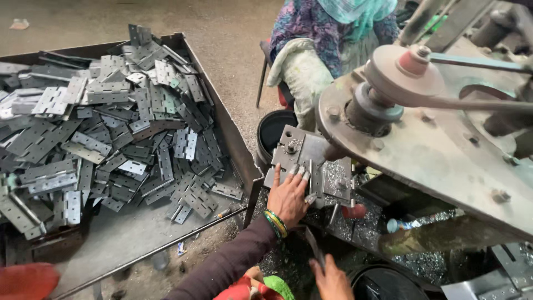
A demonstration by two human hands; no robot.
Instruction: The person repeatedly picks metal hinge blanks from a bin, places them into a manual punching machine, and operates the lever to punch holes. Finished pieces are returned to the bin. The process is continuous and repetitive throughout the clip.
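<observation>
My left hand [287, 197], with coloured bangles at the wrist and a dark sleeve, reaches up to the small metal fixture [311, 158] of a machine. Its fingers and thumb are closed on a grey hinge plate [312, 179] that lies on the fixture. My right hand [332, 279] is low at the bottom edge, and it grips a narrow grey metal strip [311, 244] that sticks up from it. Metal shavings cover the surface around the fixture.
A big steel tray [225, 119] to the left holds a heap of several grey hinges [111, 128]. A black bucket [273, 130] stands behind the fixture. A seated person's white-gloved hand [302, 75] hangs above it. The machine's plate, pulley [408, 75] and belt fill the right.
</observation>
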